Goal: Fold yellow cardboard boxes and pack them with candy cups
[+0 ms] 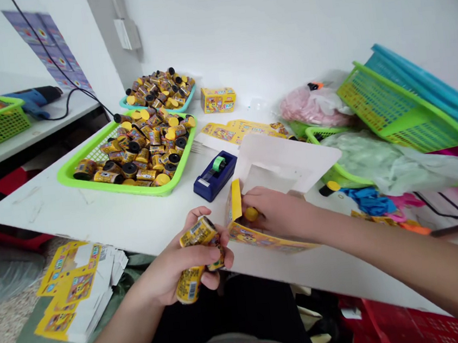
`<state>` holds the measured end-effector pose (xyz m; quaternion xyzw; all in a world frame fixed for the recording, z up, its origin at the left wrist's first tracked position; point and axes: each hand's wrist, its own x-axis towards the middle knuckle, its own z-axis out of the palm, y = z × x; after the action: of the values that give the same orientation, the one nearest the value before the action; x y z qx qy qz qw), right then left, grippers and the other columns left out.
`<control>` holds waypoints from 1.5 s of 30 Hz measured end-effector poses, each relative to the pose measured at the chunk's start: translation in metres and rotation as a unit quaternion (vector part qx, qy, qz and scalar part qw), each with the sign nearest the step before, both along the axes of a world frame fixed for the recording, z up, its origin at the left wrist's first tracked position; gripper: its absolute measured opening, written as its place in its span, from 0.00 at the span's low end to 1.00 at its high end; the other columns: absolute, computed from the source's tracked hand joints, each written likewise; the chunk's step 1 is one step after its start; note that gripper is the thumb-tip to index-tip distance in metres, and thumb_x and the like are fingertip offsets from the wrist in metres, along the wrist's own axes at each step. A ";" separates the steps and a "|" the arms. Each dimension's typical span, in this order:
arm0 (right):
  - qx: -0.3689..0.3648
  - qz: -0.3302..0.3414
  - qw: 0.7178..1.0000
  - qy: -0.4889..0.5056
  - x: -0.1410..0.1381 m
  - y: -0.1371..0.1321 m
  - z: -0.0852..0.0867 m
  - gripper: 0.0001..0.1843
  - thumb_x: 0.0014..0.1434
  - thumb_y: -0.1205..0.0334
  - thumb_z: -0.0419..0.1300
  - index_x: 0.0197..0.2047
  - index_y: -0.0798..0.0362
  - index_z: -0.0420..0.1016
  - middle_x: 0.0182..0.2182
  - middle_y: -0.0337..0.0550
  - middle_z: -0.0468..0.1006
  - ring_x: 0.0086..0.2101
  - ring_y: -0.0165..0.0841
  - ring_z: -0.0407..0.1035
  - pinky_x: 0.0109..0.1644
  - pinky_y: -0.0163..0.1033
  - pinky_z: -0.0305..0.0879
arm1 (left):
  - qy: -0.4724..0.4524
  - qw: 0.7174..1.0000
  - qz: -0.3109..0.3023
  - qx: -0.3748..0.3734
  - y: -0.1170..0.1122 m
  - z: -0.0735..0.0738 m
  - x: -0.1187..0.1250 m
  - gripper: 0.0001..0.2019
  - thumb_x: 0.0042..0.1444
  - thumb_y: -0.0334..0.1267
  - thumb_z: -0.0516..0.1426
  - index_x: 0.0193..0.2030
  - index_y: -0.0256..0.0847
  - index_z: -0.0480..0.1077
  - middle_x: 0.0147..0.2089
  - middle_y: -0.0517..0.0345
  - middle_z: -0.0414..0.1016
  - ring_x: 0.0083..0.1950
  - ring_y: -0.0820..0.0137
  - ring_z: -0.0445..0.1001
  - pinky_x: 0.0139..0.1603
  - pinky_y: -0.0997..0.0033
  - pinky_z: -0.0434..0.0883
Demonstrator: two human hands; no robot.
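Note:
My left hand (pixel 197 256) is closed round at least two small yellow printed canisters (pixel 198 232), held just in front of the table edge. Inside an open yellow printed cardboard box (pixel 256 236), its white lid flap raised, my right hand (pixel 272 210) has its fingers curled round a canister with a yellow cap (pixel 251 214). The box walls and my hand hide most of that canister and the box's contents. Beyond my left hand, a green basket (pixel 120 191) is heaped with similar canisters with yellow or black ends.
A blue tape dispenser (pixel 215 175) sits behind the box. Farther back are a blue basket (pixel 185 106) of canisters, a closed yellow box (pixel 218 100) and flat cartons (pixel 245 130). Tilted baskets (pixel 406 104) and plastic bags (pixel 392 162) crowd the right. Folded cartons (pixel 77 288) lie at lower left.

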<state>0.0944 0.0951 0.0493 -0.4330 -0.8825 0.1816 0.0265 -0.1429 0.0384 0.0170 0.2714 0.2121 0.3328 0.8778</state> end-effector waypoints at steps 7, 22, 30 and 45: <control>0.003 -0.043 0.993 0.107 -0.017 -0.027 0.040 0.13 0.63 0.59 0.57 0.51 0.48 0.75 0.42 0.42 0.80 0.38 0.33 0.74 0.43 0.39 0.70 | 0.042 0.997 -0.058 0.026 -0.007 -0.002 0.012 0.33 0.49 0.29 0.65 0.51 0.56 0.48 0.40 0.62 0.69 0.36 0.70 0.75 0.22 0.85 0.64; 0.014 -0.088 0.992 0.090 0.034 -0.018 0.049 0.20 0.54 0.61 0.63 0.51 0.48 0.76 0.47 0.47 0.77 0.44 0.39 0.74 0.44 0.42 0.73 | -0.048 0.996 -0.056 0.056 -0.005 -0.008 0.000 0.38 0.37 0.21 0.58 0.52 0.58 0.48 0.45 0.60 0.64 0.43 0.65 0.73 0.23 0.86 0.61; -0.026 -0.106 0.985 -0.137 0.017 -0.006 0.006 0.18 0.48 0.66 0.67 0.45 0.49 0.79 0.44 0.45 0.78 0.35 0.38 0.76 0.39 0.41 0.70 | -0.084 0.996 0.025 -0.024 0.001 0.011 0.005 0.33 0.38 0.20 0.54 0.49 0.55 0.52 0.44 0.58 0.67 0.43 0.66 0.72 0.27 0.81 0.60; 0.348 0.071 0.929 0.108 -0.047 -0.099 0.013 0.25 0.63 0.61 0.59 0.61 0.61 0.64 0.47 0.49 0.80 0.46 0.39 0.73 0.55 0.45 0.69 | -0.114 0.967 0.230 -0.011 -0.024 0.027 0.043 0.25 0.47 0.28 0.56 0.48 0.53 0.52 0.49 0.62 0.69 0.48 0.67 0.75 0.39 0.71 0.73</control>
<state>0.0479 -0.0036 0.0625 -0.3105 -0.9106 -0.0894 0.2575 -0.1001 0.0149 0.0445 0.1658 0.1713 0.5516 0.7993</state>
